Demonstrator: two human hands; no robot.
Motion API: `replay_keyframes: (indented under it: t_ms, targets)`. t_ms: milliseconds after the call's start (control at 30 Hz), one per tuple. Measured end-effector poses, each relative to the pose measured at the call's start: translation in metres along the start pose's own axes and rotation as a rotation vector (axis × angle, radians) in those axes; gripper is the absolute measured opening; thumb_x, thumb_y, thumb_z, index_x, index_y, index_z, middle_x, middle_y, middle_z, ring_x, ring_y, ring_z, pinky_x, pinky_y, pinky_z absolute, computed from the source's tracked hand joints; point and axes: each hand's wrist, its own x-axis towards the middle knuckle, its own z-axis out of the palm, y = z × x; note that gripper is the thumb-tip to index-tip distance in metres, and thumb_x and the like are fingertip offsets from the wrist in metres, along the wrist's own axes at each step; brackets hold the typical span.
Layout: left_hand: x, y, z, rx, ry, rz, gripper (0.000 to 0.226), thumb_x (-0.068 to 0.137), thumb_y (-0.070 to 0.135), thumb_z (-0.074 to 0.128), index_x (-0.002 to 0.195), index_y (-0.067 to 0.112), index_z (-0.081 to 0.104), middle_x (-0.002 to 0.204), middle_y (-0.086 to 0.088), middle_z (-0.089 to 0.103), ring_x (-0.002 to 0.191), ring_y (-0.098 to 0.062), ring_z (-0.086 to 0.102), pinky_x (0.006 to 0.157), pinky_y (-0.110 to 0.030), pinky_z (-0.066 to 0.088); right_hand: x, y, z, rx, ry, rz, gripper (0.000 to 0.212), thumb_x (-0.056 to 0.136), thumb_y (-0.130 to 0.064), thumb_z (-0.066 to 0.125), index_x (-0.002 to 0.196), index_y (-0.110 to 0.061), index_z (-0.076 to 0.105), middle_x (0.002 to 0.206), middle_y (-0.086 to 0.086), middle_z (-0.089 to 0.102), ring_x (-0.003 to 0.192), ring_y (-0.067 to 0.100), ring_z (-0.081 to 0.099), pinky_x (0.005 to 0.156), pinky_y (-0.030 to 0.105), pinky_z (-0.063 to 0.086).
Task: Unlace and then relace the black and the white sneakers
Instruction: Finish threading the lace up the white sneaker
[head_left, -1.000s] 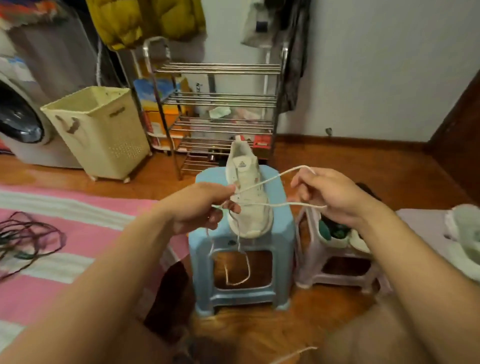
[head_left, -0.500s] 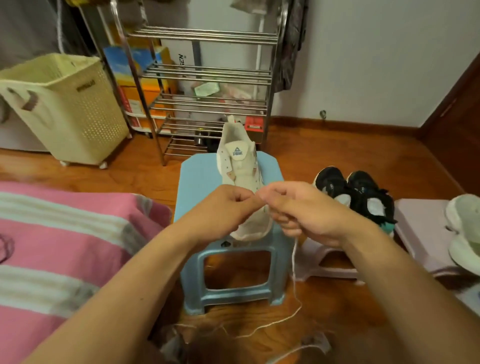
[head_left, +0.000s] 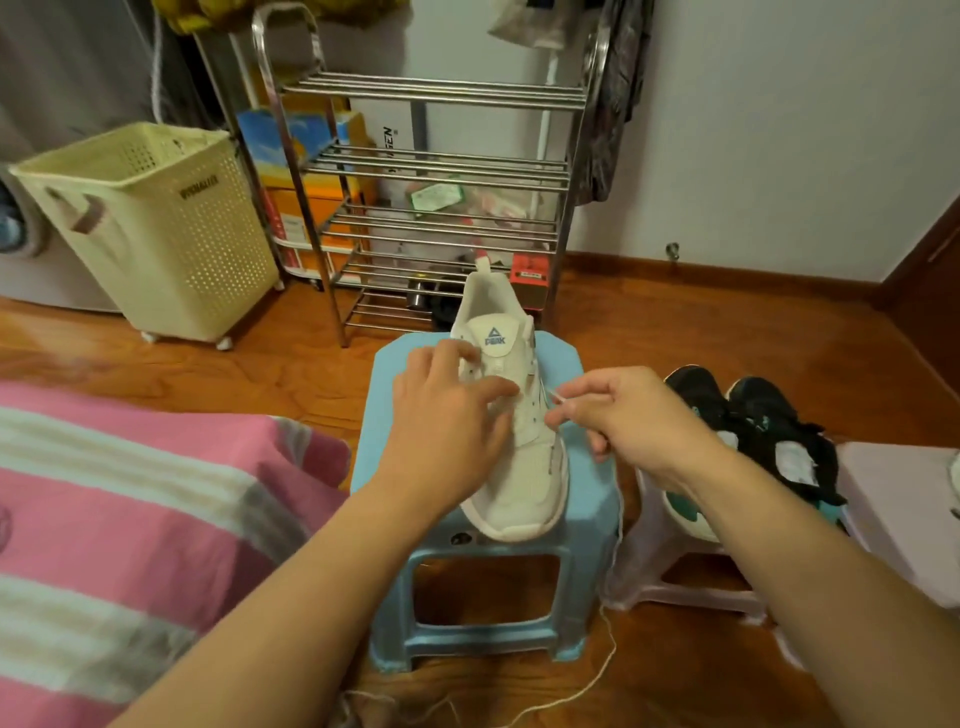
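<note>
On a pale blue plastic stool (head_left: 582, 483) sits a white mesh sneaker (head_left: 524, 457), steadied by the left hand's (head_left: 447, 415) spread fingers while the right hand (head_left: 623, 415) pinches its thin white lace (head_left: 558, 397), best fed squarely into the nearest eyelet.

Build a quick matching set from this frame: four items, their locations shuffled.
Items:
1. white sneaker
2. black sneakers
3. lace end
4. laundry basket

Places:
A. on the pale stool at right
B. pinched in the right hand
C. on the floor left of the metal rack
D. on the blue stool

Pairs: 1-D, 2-A, 3-B, 4-C
</note>
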Motion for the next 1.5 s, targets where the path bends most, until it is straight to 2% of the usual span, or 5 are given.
replay_keyframes:
  t_ms: [167,367,900,1100,1500]
  targets:
    - [0.011,0.006,0.009,0.104,-0.007,0.016,0.021,0.084,0.038,0.071,0.103,0.044,0.076,0.159,-0.013,0.033,0.145,-0.049,0.023,0.110,-0.063,0.028,0.008,0.003,0.007,-0.197,0.134,-0.073,0.009,0.091,-0.025,0.073,0.085,-0.022,0.078,0.076,-0.004,0.073,0.057,-0.002,0.054,0.055,0.020,0.040]
    - [0.016,0.009,0.013,0.056,-0.064,0.022,0.024,0.085,0.037,0.059,0.094,0.042,0.080,0.163,-0.005,0.026,0.150,-0.046,0.010,0.118,-0.061,0.013,0.007,0.004,0.011,-0.548,0.104,-0.077,0.013,0.091,-0.028,0.070,0.080,-0.027,0.077,0.083,-0.011,0.069,0.078,0.006,0.060,0.060,0.018,0.043]
    - [0.021,0.012,0.011,-0.163,-0.180,-0.162,0.015,0.090,0.035,0.074,0.101,0.046,0.078,0.169,0.012,0.004,0.153,-0.028,0.001,0.122,-0.053,0.011,0.005,0.019,0.034,-0.225,0.259,0.022,0.024,0.087,-0.018,0.069,0.064,-0.024,0.072,0.069,-0.011,0.070,0.068,0.011,0.064,0.060,0.026,0.048]
    - [0.019,0.015,0.011,-0.180,-0.188,-0.169,0.015,0.090,0.034,0.075,0.099,0.045,0.079,0.169,0.013,0.003,0.153,-0.029,0.003,0.121,-0.054,0.014,0.001,0.021,0.046,-0.201,0.334,0.052,0.022,0.087,-0.019,0.064,0.065,-0.018,0.064,0.073,0.000,0.068,0.074,0.020,0.064,0.065,0.032,0.051]
    - [0.023,0.022,0.005,-0.134,-0.208,-0.197,0.006,0.089,0.039,0.074,0.086,0.044,0.076,0.169,0.009,0.006,0.153,-0.031,0.002,0.121,-0.056,0.012,0.007,0.017,0.027,-0.512,0.169,-0.111,0.011,0.089,-0.038,0.070,0.092,-0.029,0.066,0.074,-0.008,0.068,0.077,0.015,0.068,0.079,0.038,0.057]
